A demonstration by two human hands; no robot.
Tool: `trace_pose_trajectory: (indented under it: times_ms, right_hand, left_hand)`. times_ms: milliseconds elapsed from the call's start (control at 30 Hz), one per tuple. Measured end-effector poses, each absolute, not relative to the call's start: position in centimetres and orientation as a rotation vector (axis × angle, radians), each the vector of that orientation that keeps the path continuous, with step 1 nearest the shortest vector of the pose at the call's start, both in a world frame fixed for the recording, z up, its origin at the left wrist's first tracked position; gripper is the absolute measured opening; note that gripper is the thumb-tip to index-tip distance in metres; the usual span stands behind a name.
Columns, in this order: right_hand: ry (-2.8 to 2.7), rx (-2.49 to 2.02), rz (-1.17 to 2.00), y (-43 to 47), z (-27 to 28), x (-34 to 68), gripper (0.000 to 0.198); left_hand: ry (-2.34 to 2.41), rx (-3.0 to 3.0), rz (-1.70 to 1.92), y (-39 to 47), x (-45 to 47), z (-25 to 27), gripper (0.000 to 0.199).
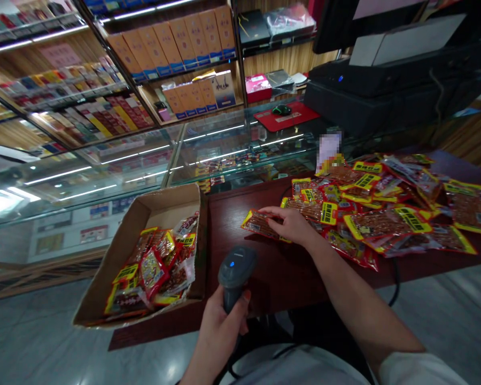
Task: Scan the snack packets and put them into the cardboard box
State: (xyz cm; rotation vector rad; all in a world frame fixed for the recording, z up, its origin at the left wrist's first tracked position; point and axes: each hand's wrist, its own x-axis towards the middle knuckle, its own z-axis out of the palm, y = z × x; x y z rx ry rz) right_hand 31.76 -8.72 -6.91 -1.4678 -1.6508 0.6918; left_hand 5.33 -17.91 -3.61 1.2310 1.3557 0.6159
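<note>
My left hand (pixel 224 321) is wrapped round the handle of a grey barcode scanner (pixel 237 266), whose head shows a small blue light and points away from me over the dark red table. My right hand (pixel 291 225) rests over a red and yellow snack packet (pixel 258 223), its fingers on the packet's upper side; part of the packet is hidden under the hand. To the right of that hand lies a heap of similar snack packets (pixel 385 219). On the left, an open cardboard box (pixel 144 206) contains several more packets (pixel 156 267).
The table (pixel 224 214) abuts a glass display counter (pixel 144 155). A mouse (pixel 281 110) sits on a red mat (pixel 300 115), beside dark checkout equipment (pixel 344 101). Shelves with boxed goods (pixel 176 45) line the back. A black cable (pixel 395 283) hangs off the table's near edge.
</note>
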Motion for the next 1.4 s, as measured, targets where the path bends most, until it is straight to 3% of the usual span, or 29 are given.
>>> trace_pose_trajectory:
  times_ms: [467, 633, 767, 933, 1033, 1233, 1400]
  right_hand:
    - [-1.637, -1.496, 0.733, -8.6, -7.5, 31.9, 0.04]
    - [-1.237, -1.382, 0.907, -7.8, -8.3, 31.6, 0.036]
    - [-0.931, -1.195, 1.105, -6.5, -5.3, 28.2, 0.035]
    - [-1.344, -0.854, 1.329, -4.5, 0.3, 21.6, 0.046]
    - [-1.601, -1.035, 1.043, -3.9, 0.7, 22.0, 0.04]
    - [-1.784, -2.007, 0.175, -6.9, -3.3, 31.9, 0.037]
    - [-1.793, -2.263, -0.024, -10.8, -6.0, 37.5, 0.04]
  left_hand:
    - [1.354, 1.208, 0.682, -18.0, 4.8, -4.1, 0.039]
    - [1.331, 1.047, 0.765, -17.3, 5.2, -5.9, 0.051]
    - [1.294, 0.891, 0.762, -16.7, 5.2, -7.7, 0.057]
    - [1.288, 0.872, 0.8, -16.6, 4.9, -8.1, 0.056]
    - [1.293, 0.856, 0.802, -16.8, 4.7, -8.0, 0.056]
    - [1.246, 0.865, 0.782, -16.9, 4.7, -7.2, 0.052]
    - [1.232, 0.872, 0.748, -16.6, 5.0, -7.2, 0.055]
